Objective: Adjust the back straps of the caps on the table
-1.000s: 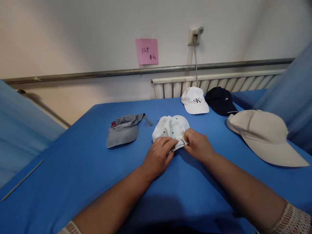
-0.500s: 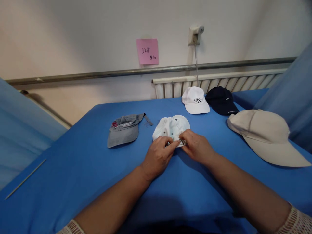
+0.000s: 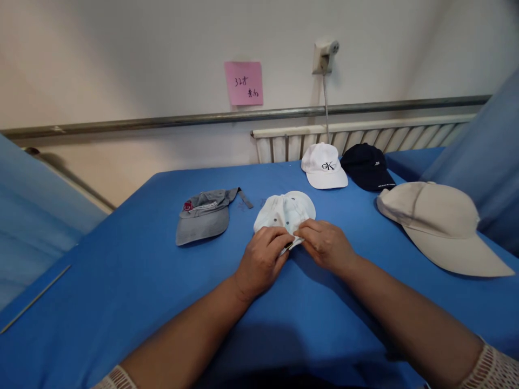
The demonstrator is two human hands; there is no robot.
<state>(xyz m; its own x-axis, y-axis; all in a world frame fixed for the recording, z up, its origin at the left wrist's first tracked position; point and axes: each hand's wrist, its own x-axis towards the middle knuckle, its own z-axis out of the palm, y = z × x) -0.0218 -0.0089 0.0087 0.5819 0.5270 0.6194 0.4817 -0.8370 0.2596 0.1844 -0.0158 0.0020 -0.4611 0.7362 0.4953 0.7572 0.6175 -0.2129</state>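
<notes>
Hands (image 3: pixel 327 246) closer, pale cap (image 3: pixel 279 209) brim-away

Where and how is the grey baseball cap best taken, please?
I would probably pinch the grey baseball cap by its brim, from the near side, with the left hand: the brim looks thin, juts toward the camera, and nothing covers it.

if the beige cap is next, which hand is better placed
Right hand, likely: the beige cap lies on its side; the left hand is farther off. Both hold the pale cap.
</notes>
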